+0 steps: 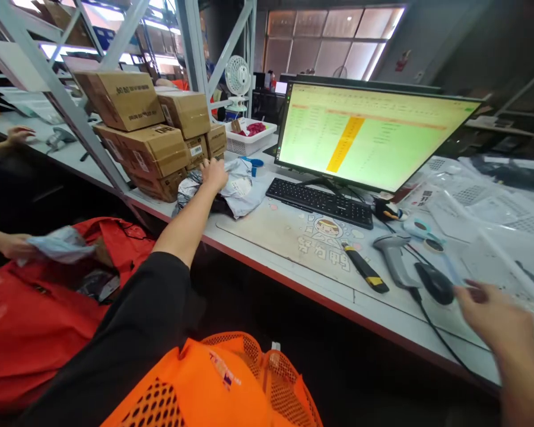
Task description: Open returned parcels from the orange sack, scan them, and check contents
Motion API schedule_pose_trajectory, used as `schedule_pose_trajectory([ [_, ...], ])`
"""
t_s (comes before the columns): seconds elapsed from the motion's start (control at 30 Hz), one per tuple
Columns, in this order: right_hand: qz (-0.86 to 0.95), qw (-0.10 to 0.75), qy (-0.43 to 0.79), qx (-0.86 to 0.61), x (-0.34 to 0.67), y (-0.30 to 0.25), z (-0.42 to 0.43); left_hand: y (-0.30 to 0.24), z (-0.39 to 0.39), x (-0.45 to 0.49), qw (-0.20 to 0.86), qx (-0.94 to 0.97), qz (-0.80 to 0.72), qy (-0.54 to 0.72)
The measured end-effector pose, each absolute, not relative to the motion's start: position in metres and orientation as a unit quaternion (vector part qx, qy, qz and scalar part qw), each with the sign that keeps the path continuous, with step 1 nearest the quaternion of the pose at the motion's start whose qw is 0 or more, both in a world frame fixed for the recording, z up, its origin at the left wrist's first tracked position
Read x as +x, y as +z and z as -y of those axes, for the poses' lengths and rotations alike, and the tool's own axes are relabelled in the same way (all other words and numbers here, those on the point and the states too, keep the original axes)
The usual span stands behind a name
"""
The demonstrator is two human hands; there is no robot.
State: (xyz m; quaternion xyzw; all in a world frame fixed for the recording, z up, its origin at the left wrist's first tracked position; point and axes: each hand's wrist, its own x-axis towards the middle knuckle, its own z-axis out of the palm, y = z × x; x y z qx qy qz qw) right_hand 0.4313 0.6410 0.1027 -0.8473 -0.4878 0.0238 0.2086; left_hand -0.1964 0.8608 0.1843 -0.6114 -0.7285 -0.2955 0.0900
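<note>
My left hand (214, 174) reaches across the desk edge, its fingers curled on the top of a crumpled grey-white plastic mailing bag (244, 193) with a label. Close to the bag's far side lies a blue scoop-like thing (253, 163). At the right, my right hand (498, 314) is smeared by motion, with thumb and fingers drawn together beside a black mouse (435, 283). A pale strip seems to run from its fingertips; what it is I cannot make out. Left of the mouse are a grey barcode scanner (396, 261) and a black-and-yellow box cutter (365, 268).
Stacked cardboard boxes (151, 148) stand by a metal shelf post (93, 142). A monitor (374, 130) and keyboard (320, 201) occupy the back. Clear plastic bags (485, 207) pile up right. At left, another person's hand (15, 246) holds a packet over a red sack (35, 332).
</note>
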Motion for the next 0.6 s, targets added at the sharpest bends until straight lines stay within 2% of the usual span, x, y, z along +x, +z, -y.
schedule_pose_trajectory([
  [0.23, 0.513, 0.121, 0.066, -0.847, 0.407, 0.084, -0.710, 0.238, -0.822, -0.155, 0.027, -0.716, 0.397, -0.573],
  [0.37, 0.515, 0.077, 0.052, -0.852, 0.392, 0.078, -0.721, 0.220, -0.802, -0.132, -0.057, -0.655, 0.316, -0.685],
  [0.47, 0.518, 0.062, 0.018, -0.853, 0.373, 0.080, -0.724, 0.175, -0.793, -0.104, -0.182, -0.621, 0.339, -0.683],
  [0.6, 0.525, 0.107, 0.019, -0.844, 0.349, 0.101, -0.725, 0.115, -0.784, -0.061, -0.396, -0.634, 0.392, -0.535],
])
